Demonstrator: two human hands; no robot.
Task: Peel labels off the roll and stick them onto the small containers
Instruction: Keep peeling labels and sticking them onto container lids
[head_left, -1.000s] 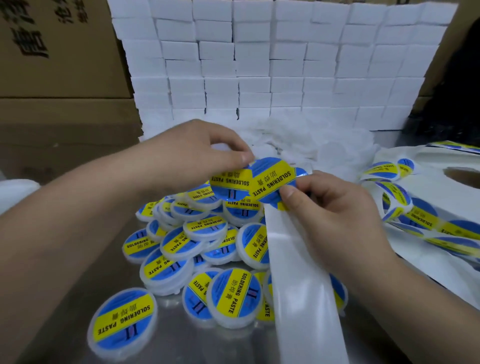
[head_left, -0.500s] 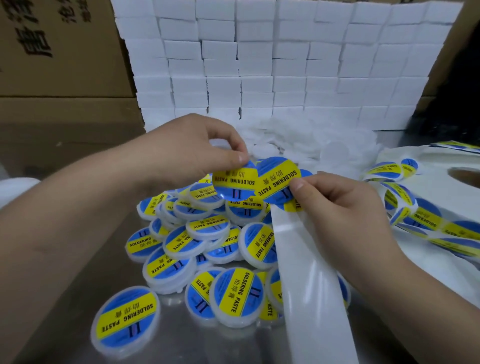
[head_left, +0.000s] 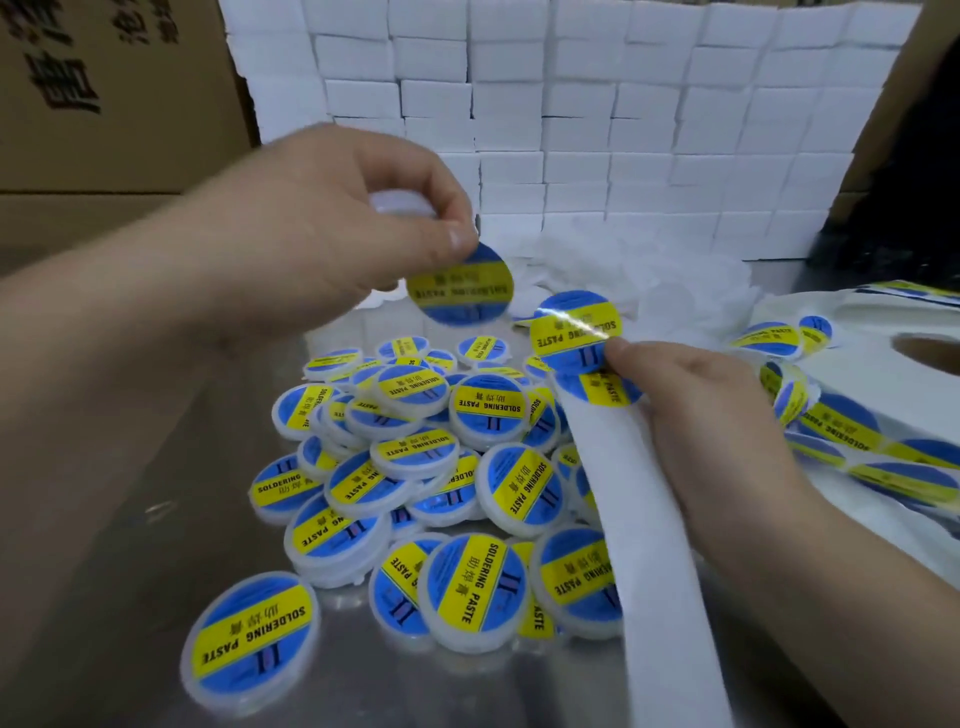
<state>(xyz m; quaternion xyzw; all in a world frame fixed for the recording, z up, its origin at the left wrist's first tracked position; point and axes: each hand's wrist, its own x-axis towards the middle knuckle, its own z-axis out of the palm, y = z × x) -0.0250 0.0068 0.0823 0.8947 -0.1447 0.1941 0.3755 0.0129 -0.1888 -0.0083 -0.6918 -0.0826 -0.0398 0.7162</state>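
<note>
Label hangs pinched in the left hand above the pile, a white container curled in its fingers. I see the right hand pinching the backing strip beside the next label.

Steel tabletop: labelled containers heaped centre (blue-yellow lids), label roll right, white boxes stacked behind.

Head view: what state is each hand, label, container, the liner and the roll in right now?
left hand, pinches peeled label, cradles white container
peeled label, off the liner, hanging from thumb
white container, no label showing
right hand, pinches liner at fold
next label, partly lifted off liner
liner, stripped below the fold
labelled containers, heaped
label roll, lying flat, partly unwound
</note>
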